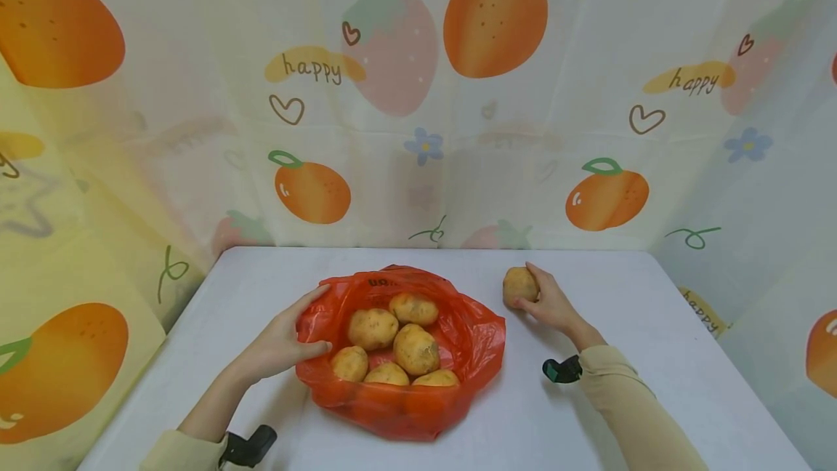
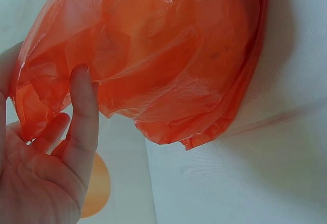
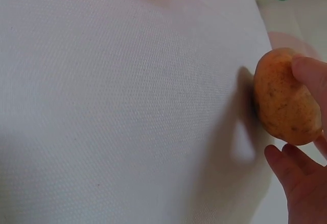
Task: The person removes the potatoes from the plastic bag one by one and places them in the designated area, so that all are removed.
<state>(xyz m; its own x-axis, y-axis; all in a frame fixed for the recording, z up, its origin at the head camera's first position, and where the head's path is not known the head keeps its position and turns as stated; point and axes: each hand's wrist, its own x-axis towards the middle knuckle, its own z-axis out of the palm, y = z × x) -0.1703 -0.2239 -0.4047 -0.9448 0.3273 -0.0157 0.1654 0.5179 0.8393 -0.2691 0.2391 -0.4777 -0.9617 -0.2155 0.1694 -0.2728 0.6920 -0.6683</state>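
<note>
A red plastic bag (image 1: 484,340) stands wide open on the table, with several potatoes (image 1: 416,349) inside. My left hand (image 1: 284,340) grips the bag's left rim; in the left wrist view, thin red plastic runs between the thumb and fingers of that hand (image 2: 51,173). To the right of the bag, near the back of the table, my right hand (image 1: 552,302) holds a single potato (image 1: 519,287) between thumb and fingers. The right wrist view shows this potato (image 3: 286,98) close to the white surface, its shadow beside it; whether it touches is unclear.
The white table (image 1: 588,413) ends at a back edge against a fruit-printed curtain (image 1: 490,195), which also hangs along both sides. Dark wrist devices (image 1: 248,447) sit on both forearms, below beige sleeves.
</note>
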